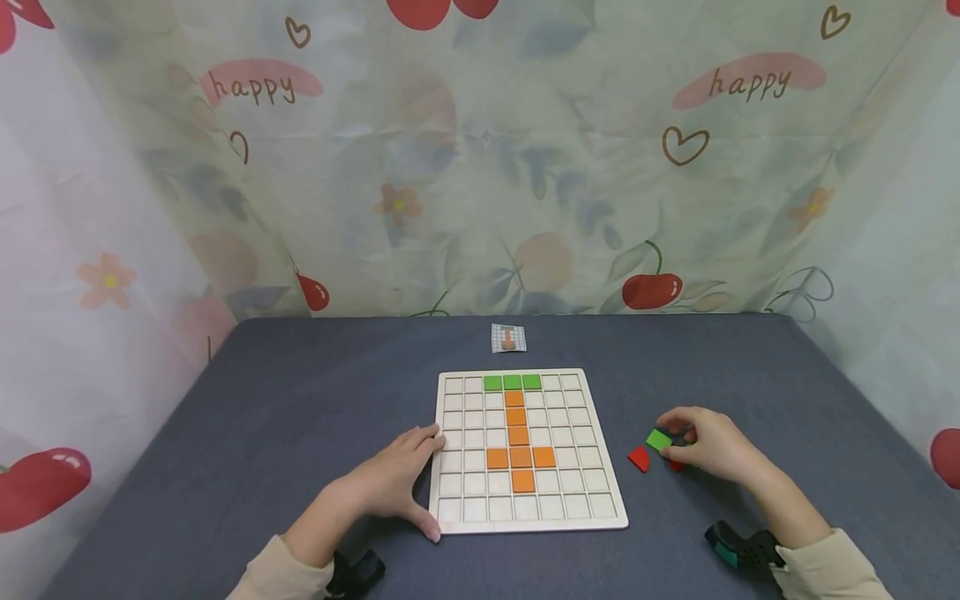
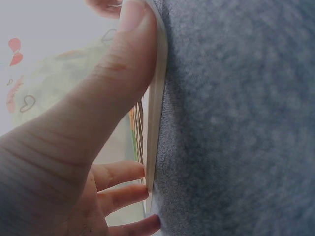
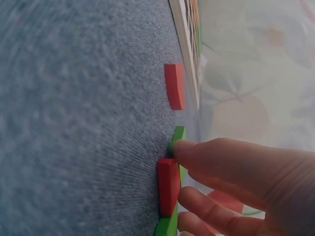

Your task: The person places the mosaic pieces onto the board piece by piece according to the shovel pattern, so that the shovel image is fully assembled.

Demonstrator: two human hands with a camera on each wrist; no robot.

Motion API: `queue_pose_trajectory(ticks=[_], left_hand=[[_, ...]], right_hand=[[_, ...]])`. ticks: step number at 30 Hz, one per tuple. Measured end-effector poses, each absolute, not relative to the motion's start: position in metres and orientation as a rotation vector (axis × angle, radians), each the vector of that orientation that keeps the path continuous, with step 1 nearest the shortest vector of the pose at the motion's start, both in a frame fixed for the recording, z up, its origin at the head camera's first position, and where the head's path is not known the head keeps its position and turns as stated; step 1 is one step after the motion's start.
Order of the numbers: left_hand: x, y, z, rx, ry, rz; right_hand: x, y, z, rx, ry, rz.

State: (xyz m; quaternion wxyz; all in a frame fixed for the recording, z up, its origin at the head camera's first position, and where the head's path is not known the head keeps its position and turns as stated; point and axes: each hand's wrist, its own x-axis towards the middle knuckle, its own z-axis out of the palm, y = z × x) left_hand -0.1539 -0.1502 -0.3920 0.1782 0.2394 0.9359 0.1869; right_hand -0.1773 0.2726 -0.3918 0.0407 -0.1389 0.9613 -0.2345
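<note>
A white grid board (image 1: 461, 508) lies on the table, with green squares (image 1: 512, 382) along its top row and orange squares (image 1: 518, 436) forming a cross-like column. My left hand (image 1: 390, 477) spreads along the board's left side, thumb at the near left corner and fingers touching the edge. Right of the board, the right hand (image 1: 708, 443) pinches a green square tile (image 1: 658, 440), its thumb (image 3: 184, 151) against the tile. Beside that tile lies a red piece (image 1: 639, 458) with a curved edge. Another red piece (image 3: 169, 187) and more green (image 3: 166, 227) are partly hidden under the right hand.
A small printed card (image 1: 508, 338) with a grid picture lies beyond the board. The dark grey tablecloth (image 1: 315, 392) covers the table, and a patterned curtain (image 1: 487, 167) hangs behind it. Black wrist devices (image 1: 742, 548) sit at both wrists.
</note>
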Motion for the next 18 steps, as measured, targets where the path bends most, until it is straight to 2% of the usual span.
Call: queue_pose_trajectory(ticks=[18], left_hand=[[-0.1544, -0.1508, -0.3926, 0.684, 2.640, 0.524]], right_hand=[[-0.1776, 0.2681, -0.3931, -0.437, 2.958, -0.738]])
